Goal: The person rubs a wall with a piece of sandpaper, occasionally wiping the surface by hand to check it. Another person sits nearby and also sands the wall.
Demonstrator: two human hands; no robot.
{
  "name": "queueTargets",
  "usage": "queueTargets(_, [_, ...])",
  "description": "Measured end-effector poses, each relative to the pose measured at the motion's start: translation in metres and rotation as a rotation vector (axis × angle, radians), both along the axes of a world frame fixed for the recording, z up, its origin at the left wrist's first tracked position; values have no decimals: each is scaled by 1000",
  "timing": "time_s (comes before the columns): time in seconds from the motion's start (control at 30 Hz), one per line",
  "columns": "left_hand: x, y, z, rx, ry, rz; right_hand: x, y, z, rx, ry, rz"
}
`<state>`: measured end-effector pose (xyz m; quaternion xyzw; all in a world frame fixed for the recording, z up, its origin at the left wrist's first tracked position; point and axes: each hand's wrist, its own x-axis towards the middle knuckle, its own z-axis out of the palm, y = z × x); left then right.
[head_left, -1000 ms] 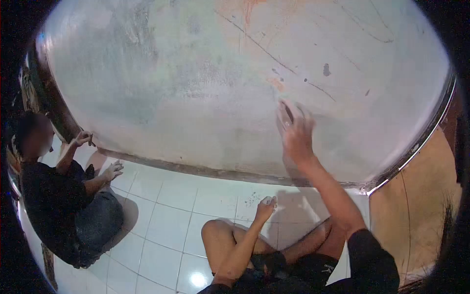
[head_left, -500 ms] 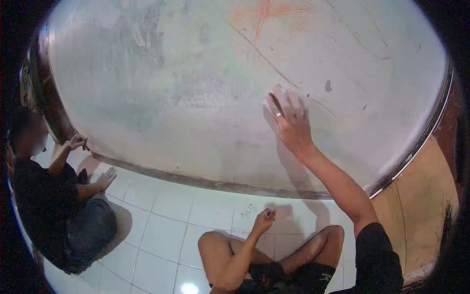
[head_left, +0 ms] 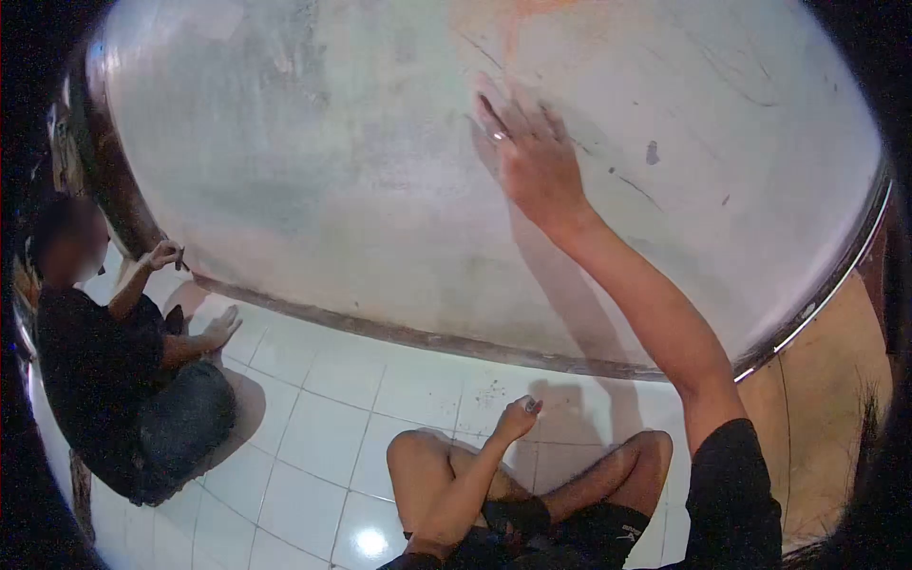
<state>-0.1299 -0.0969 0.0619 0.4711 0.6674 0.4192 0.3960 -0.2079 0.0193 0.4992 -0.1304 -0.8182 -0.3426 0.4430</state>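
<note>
My right hand point(head_left: 540, 161) lies against a large pale, smudged wall panel point(head_left: 380, 247), its fingers stretched out and apart. A ring shows on one finger. Beneath the fingertips, a thin dark scratch line point(head_left: 641, 192) runs on at a slant, partly hidden by the hand. My left hand point(head_left: 515, 420) is low over my crossed legs, above the white tiles. Its fingers are closed round a small greyish object point(head_left: 533, 407), mostly hidden and too small to name.
At the left a person point(head_left: 90, 370) in dark clothes sits by the panel's dark lower edge point(head_left: 418, 344), one hand point(head_left: 163, 254) holding a small dark tool, the other near the tiled floor point(head_left: 313, 442). Dark crumbs lie on the tiles. A tan board point(head_left: 826, 380) stands right.
My right hand has slid up and left across the panel, toward the orange smear. My left hand stays closed near my legs. The whole view has shifted slightly.
</note>
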Motion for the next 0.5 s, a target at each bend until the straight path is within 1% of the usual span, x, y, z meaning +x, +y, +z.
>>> queueTargets(0.03, [-2, -1, 4, 18, -7, -13, 7, 1, -6, -56, -9, 23])
queueTargets(0.1, [-2, -8, 8, 45, -32, -32, 26, 0, -20, -8, -57, -46])
queueTargets(0.2, [3, -5, -7, 95, 51, -7, 58, 5, -43, 63, -138, -164])
queueTargets(0.27, [9, 2, -24, 62, 132, -48, 79, 4, -57, -15, -171, -244])
queueTargets(0.3, [6, 3, -29, 47, 180, -82, 88, 7, -66, -14, -178, -262])
queueTargets(0.37, [4, -4, -27, 6, 167, -99, 103, 13, -77, 0, -187, -326])
queueTargets(0.5, [7, -4, -24, 2, 228, -163, 106, 20, -80, 9, -183, -271])
